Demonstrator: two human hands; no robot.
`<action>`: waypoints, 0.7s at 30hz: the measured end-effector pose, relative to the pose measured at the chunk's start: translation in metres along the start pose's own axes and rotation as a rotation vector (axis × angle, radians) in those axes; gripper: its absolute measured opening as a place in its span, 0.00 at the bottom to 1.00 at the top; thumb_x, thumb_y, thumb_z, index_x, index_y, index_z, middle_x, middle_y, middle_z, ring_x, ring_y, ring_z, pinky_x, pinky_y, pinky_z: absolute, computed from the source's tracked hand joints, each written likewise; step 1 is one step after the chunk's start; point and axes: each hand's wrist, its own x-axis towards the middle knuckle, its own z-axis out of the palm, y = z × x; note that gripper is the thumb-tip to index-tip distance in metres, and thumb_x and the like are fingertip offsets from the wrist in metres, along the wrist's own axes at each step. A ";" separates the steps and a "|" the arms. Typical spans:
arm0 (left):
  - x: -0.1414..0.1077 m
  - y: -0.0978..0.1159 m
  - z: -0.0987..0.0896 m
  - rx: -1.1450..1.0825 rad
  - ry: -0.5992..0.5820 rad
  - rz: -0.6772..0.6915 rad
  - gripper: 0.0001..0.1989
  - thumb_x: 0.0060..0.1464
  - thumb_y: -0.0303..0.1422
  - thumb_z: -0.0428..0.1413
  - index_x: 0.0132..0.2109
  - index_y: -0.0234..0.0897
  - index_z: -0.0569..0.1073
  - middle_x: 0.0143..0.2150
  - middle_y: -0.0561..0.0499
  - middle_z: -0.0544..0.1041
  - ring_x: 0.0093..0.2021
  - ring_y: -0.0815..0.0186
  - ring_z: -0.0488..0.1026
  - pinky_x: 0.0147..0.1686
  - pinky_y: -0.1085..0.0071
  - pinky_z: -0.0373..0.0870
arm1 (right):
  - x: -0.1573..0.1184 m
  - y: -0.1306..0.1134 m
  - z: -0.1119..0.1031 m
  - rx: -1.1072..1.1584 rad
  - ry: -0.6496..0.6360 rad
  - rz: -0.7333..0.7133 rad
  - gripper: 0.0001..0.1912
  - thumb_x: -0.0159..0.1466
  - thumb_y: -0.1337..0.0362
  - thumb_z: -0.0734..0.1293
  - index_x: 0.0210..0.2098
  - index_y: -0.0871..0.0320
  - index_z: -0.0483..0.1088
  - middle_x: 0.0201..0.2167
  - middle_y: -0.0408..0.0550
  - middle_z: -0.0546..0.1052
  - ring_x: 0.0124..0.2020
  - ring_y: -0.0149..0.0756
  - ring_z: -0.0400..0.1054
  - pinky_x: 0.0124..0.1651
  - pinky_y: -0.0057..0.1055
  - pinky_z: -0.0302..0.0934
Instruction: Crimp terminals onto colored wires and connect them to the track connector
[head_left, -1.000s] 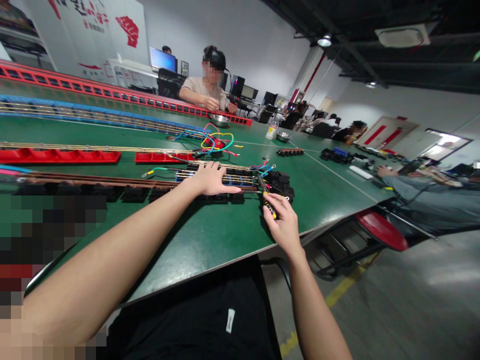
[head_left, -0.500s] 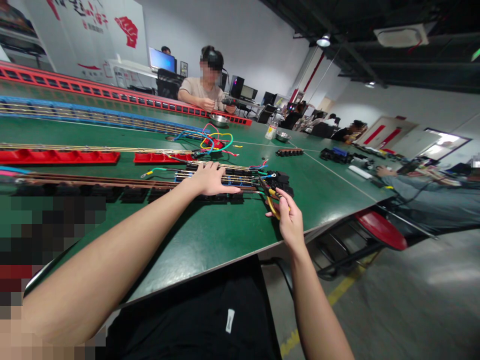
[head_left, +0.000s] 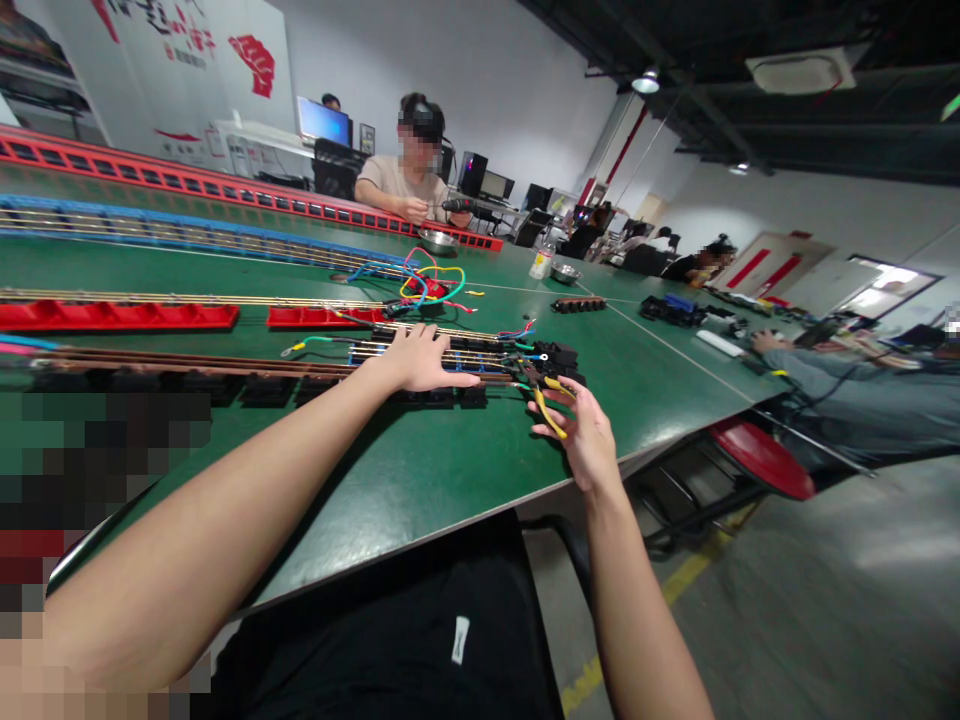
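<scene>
Pliers [head_left: 550, 414] with yellow handles in the right grip [head_left: 591, 440], just right of the centre of the frame. Right grip partly closed, with fingers and thumb around the handles and a visible spread between those handles. Nose of the tool towards the wire ends, beside a short green wire [head_left: 520, 385] and below a blue wire with a ring terminal [head_left: 543, 357]. Impossible to tell from here whether any wire lies between the jaws.

Left grip [head_left: 420, 362] open and palm down at the centre of the frame, over the blue and black strips with metal rods [head_left: 491, 363], around nothing. Black blocks [head_left: 561, 358] just right of the strips; brown rods [head_left: 225, 362] to the left, all on the green table [head_left: 420, 450].

For good handling, probably best to press evenly with the left palm, clear of the nose. Pick out one wire before squeezing, with neighbouring insulation well out of the bite. Line up the nose squarely, squeeze smoothly, and avoid tugging on the joints or twisting the rods.

Across the table, upper centre, a person [head_left: 405, 185] with a dark tool in hand, near a metal bowl [head_left: 437, 241].
</scene>
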 end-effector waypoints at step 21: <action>0.000 -0.001 0.002 -0.005 0.015 0.003 0.55 0.42 0.72 0.37 0.61 0.32 0.66 0.65 0.32 0.62 0.64 0.37 0.55 0.61 0.44 0.47 | 0.005 0.004 -0.002 0.037 0.138 -0.035 0.27 0.55 0.48 0.72 0.49 0.56 0.68 0.37 0.48 0.78 0.32 0.40 0.79 0.18 0.20 0.63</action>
